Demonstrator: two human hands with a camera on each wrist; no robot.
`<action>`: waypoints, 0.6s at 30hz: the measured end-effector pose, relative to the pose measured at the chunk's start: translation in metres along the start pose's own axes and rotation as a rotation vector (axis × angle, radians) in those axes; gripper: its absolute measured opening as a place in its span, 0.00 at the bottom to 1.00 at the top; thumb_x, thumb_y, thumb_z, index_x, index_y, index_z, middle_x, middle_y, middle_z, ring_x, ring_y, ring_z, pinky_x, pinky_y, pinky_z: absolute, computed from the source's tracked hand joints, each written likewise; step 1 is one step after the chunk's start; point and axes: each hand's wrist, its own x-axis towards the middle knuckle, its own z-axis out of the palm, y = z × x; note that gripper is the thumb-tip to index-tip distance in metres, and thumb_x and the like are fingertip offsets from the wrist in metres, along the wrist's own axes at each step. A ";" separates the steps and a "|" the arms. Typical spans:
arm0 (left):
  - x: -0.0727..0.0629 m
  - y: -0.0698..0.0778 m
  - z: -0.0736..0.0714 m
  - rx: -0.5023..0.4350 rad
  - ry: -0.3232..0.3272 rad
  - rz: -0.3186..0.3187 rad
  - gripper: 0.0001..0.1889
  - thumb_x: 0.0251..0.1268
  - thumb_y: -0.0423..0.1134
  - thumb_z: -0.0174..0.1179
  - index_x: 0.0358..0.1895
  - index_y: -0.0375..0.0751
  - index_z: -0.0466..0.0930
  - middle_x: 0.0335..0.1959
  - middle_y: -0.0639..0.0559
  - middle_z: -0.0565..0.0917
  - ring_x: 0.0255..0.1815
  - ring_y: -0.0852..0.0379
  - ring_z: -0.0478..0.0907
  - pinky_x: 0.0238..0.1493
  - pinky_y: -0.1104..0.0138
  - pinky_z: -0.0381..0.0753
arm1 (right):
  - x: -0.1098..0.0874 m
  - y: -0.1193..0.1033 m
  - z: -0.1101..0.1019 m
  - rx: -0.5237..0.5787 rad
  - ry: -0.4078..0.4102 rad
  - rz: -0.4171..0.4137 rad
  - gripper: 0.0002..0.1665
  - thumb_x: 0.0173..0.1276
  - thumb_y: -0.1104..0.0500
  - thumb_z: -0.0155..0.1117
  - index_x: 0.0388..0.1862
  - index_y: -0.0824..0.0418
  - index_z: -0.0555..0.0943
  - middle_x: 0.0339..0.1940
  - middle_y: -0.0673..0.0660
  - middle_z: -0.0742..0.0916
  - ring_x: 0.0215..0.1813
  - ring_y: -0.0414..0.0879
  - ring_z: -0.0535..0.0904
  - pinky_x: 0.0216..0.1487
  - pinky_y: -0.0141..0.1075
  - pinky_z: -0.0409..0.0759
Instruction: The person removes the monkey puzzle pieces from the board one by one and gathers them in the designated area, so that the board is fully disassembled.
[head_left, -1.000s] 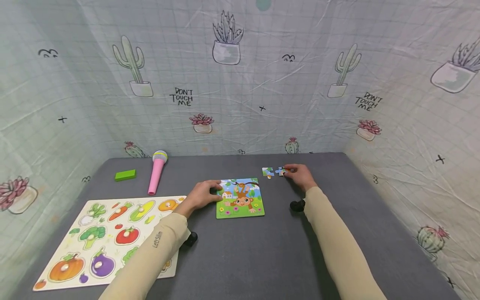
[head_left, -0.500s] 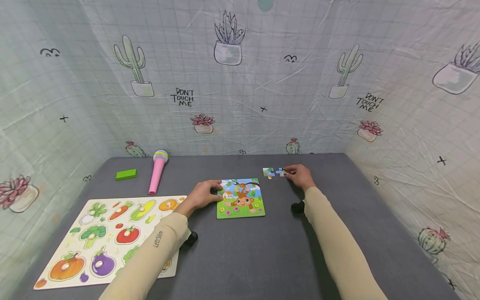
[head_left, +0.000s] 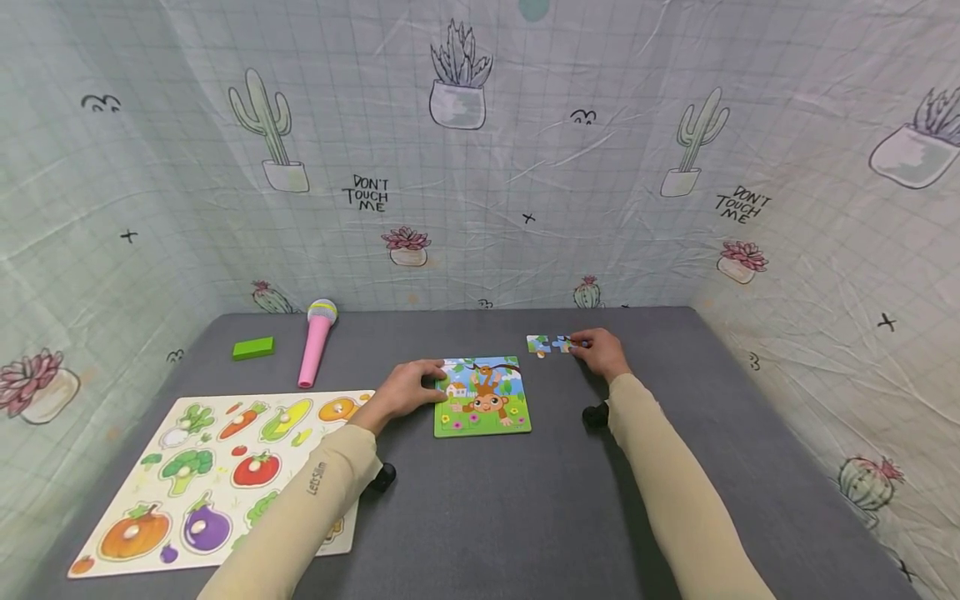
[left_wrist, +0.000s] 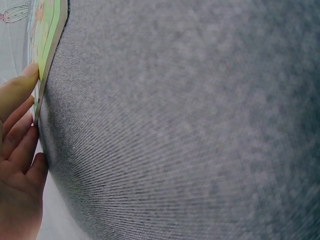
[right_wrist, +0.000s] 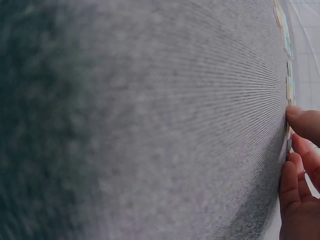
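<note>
The monkey puzzle (head_left: 480, 408) lies on the grey table (head_left: 480, 517), a square board picturing a monkey hanging upside down from a branch; take it as the middle of the clock, with 12 at the back. Nearest, two beige sleeves (head_left: 686, 483) reach in from about 7 and 5 o'clock. Under the one at 7, and spreading out to 8 o'clock, is a large vegetable board (head_left: 255, 425) with a pumpkin, an eggplant, a tomato, broccoli and a carrot among its pictures; the sleeve covers part of it. A black device (head_left: 383, 477) shows at the cuff at 8 o'clock, and another sits by the other cuff, between 3 and 4.

At 9 o'clock the left hand (head_left: 405, 389) grips the puzzle's left edge, thumb toward the viewer and fingers toward the far corner. At 2 o'clock the right hand (head_left: 602, 354) pinches a loose jigsaw piece (head_left: 560, 343), its fingers hiding much of it. Just beside that, at 1 o'clock, lies a second piece (head_left: 536, 343), green and blue; whether the two interlock cannot be told.

Farther off, at 10 o'clock, a pink toy microphone (head_left: 312, 354) points its grey head away, with a green block (head_left: 253, 348) to its left. Behind everything hangs a pale cloth (head_left: 480, 183) printed with cacti and potted succulents.
</note>
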 end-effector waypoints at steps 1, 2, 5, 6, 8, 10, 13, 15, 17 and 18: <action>0.000 0.000 0.000 0.002 0.001 0.001 0.19 0.59 0.40 0.69 0.54 0.37 0.83 0.67 0.45 0.74 0.70 0.42 0.66 0.70 0.50 0.64 | 0.000 0.000 0.000 0.002 0.001 -0.002 0.19 0.71 0.61 0.63 0.58 0.67 0.81 0.55 0.66 0.83 0.59 0.61 0.77 0.59 0.53 0.75; 0.000 0.000 0.000 0.003 0.001 0.002 0.19 0.59 0.40 0.69 0.54 0.37 0.83 0.67 0.45 0.74 0.70 0.42 0.66 0.70 0.50 0.63 | -0.001 0.000 -0.001 0.004 0.003 -0.005 0.19 0.71 0.61 0.63 0.57 0.67 0.81 0.55 0.66 0.83 0.58 0.61 0.77 0.59 0.53 0.75; -0.001 0.001 0.000 0.005 -0.002 0.002 0.20 0.60 0.40 0.69 0.54 0.37 0.83 0.68 0.46 0.73 0.70 0.42 0.65 0.70 0.50 0.63 | -0.001 0.000 -0.001 0.003 0.004 -0.010 0.19 0.70 0.61 0.63 0.57 0.67 0.81 0.55 0.66 0.83 0.58 0.61 0.77 0.59 0.53 0.75; -0.001 0.001 0.000 0.008 -0.003 0.004 0.20 0.60 0.40 0.69 0.54 0.38 0.83 0.68 0.45 0.73 0.70 0.43 0.65 0.70 0.50 0.64 | -0.001 0.000 -0.001 0.001 0.004 -0.010 0.19 0.70 0.61 0.63 0.57 0.68 0.81 0.56 0.67 0.83 0.58 0.61 0.77 0.59 0.53 0.75; -0.001 0.001 0.000 0.012 -0.006 0.012 0.20 0.60 0.40 0.69 0.54 0.37 0.83 0.68 0.45 0.73 0.70 0.42 0.65 0.70 0.50 0.64 | -0.001 -0.001 -0.001 -0.004 0.006 -0.008 0.20 0.71 0.60 0.63 0.58 0.68 0.81 0.56 0.67 0.83 0.58 0.61 0.77 0.59 0.53 0.75; -0.001 0.000 0.000 0.022 -0.006 0.024 0.19 0.60 0.40 0.69 0.54 0.37 0.83 0.68 0.44 0.73 0.70 0.42 0.65 0.70 0.50 0.64 | -0.002 -0.004 0.000 -0.004 0.018 -0.005 0.20 0.71 0.61 0.62 0.58 0.69 0.80 0.56 0.67 0.83 0.58 0.61 0.77 0.58 0.53 0.75; -0.001 0.000 0.000 0.039 -0.007 0.039 0.19 0.61 0.40 0.69 0.54 0.36 0.83 0.68 0.43 0.72 0.70 0.41 0.65 0.70 0.50 0.63 | -0.005 -0.015 0.003 -0.001 0.030 -0.022 0.20 0.71 0.62 0.61 0.59 0.70 0.79 0.56 0.68 0.82 0.58 0.62 0.77 0.57 0.52 0.76; -0.002 0.000 0.001 0.048 -0.007 0.047 0.20 0.61 0.40 0.69 0.54 0.36 0.83 0.68 0.43 0.72 0.70 0.41 0.65 0.70 0.49 0.63 | -0.009 -0.026 0.006 0.013 0.018 -0.040 0.20 0.71 0.63 0.60 0.59 0.70 0.79 0.58 0.68 0.81 0.59 0.62 0.76 0.57 0.53 0.76; -0.002 0.001 0.001 0.051 -0.006 0.053 0.19 0.61 0.40 0.69 0.54 0.36 0.83 0.68 0.42 0.72 0.70 0.41 0.65 0.70 0.49 0.63 | -0.015 -0.039 0.010 0.052 -0.023 -0.066 0.20 0.72 0.63 0.59 0.61 0.69 0.78 0.60 0.68 0.80 0.61 0.62 0.75 0.57 0.53 0.77; -0.002 0.001 0.001 0.049 -0.005 0.054 0.19 0.61 0.40 0.68 0.54 0.36 0.83 0.68 0.42 0.72 0.70 0.41 0.65 0.70 0.49 0.63 | -0.018 -0.046 0.011 0.081 -0.050 -0.073 0.21 0.73 0.62 0.59 0.62 0.68 0.78 0.61 0.67 0.79 0.62 0.62 0.74 0.59 0.54 0.75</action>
